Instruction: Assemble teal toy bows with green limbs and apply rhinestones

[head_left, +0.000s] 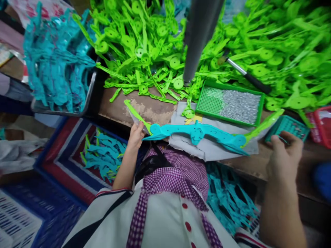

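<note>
A long turquoise plastic part (178,130) lies across the grey cloth (214,151) at the bench's front edge. One bright green plastic arm (137,115) joins its left end, another green arm (261,129) its right end. My left hand (136,136) is closed around the left joint, where the green arm meets the turquoise part. Away to the right, my right hand (284,155) is at the small teal basket (275,127), which holds small pieces. Its fingers are curled toward the thumb, and whatever is between them is too small or hidden to make out.
Heaps of green plastic arms (155,44) cover the back of the bench. A grey post (198,41) stands before me. A green tray (230,119) holds small silvery pieces; a black-handled tool (248,75) lies behind. Turquoise parts fill a black bin (90,93) and a blue crate (59,186).
</note>
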`<state>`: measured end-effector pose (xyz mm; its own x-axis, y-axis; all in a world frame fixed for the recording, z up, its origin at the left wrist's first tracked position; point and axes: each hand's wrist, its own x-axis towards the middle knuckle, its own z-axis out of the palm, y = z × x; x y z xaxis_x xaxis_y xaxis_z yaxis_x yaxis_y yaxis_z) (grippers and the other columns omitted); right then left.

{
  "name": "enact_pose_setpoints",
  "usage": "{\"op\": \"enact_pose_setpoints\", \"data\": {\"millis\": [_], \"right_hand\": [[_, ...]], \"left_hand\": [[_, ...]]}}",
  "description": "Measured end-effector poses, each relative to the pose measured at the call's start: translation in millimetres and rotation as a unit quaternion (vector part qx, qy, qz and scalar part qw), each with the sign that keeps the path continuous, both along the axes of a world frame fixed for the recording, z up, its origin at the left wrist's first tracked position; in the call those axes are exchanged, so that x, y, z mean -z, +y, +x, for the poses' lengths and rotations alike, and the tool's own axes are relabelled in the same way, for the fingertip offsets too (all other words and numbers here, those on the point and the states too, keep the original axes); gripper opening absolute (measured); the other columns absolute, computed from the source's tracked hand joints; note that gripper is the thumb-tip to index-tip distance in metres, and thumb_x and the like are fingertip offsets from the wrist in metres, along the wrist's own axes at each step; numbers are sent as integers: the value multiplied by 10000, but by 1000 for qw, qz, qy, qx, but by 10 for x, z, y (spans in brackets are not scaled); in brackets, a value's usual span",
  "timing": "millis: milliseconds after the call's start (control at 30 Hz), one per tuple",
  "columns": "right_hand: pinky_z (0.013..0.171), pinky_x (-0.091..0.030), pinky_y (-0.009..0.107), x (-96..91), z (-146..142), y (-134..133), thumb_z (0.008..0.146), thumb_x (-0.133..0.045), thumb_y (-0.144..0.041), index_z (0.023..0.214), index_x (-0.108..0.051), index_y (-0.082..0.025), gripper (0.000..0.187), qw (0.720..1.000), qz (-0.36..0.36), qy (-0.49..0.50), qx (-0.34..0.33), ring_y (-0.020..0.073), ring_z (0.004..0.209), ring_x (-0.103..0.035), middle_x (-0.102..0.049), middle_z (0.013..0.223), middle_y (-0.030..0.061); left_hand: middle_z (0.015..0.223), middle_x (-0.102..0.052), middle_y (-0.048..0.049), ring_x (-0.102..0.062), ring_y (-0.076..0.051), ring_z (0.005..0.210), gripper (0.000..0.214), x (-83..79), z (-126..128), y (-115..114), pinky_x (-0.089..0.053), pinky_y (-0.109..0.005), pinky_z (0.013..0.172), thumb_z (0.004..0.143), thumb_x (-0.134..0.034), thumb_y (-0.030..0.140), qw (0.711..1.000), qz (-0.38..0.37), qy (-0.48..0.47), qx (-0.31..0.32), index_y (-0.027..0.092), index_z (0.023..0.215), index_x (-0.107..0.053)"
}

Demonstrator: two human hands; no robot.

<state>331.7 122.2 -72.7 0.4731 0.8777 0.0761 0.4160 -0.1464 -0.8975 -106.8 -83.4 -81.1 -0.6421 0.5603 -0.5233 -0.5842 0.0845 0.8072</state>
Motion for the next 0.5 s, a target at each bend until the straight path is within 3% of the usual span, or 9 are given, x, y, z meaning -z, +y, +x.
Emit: {"op": "enact_pose_setpoints", "data": {"millis": [133, 233, 300, 400, 500], "right_hand": [[765, -488, 368, -25, -106, 183, 774, -646, 8, 905, -594, -196, 248, 981, -89, 174, -2, 93, 688, -623, -669, 958, 42], [704, -446, 353, -56, -174, 260, 813, -604, -9, 851, -559, -194, 193, 970, -118, 211, -7, 79, 609, -591, -625, 788, -15], [674, -429, 328, -68, -173, 265, 802, -605, -4, 779, -543, -186, 193, 969, -104, 223, 27, 73, 606, -569, -595, 729, -30], [581, -409, 241, -85, -138, 179, 794, -640, -101, 702, -562, -166, 137, 959, -91, 266, 35, 78, 600, -510, -553, 675, -30], [444, -346, 229, -122, -145, 11, 822, -601, -275, 664, -534, -188, 193, 930, -140, 340, 3, 99, 518, -393, -439, 579, -40]], "left_hand": [[769, -765, -1, -715, -144, 667, 357, -10, 12, 47, -556, -227, 655, 819, -834, 361, 999, -8, 39, -5, 225, 1003, -560], [762, -764, 5, -708, -142, 642, 444, 22, 8, 47, -551, -227, 645, 780, -859, 408, 997, -6, 74, -2, 240, 977, -498], [771, -765, -2, -711, -149, 645, 508, 65, -11, 41, -554, -234, 640, 742, -875, 463, 996, -3, 92, 11, 240, 979, -484], [773, -757, -7, -715, -164, 647, 575, 143, -62, 48, -559, -253, 636, 698, -870, 548, 992, -4, 121, 29, 232, 989, -488], [736, -735, 4, -701, -162, 613, 606, 176, -128, 82, -545, -247, 594, 658, -860, 602, 987, -3, 157, 29, 222, 975, -510]]}}
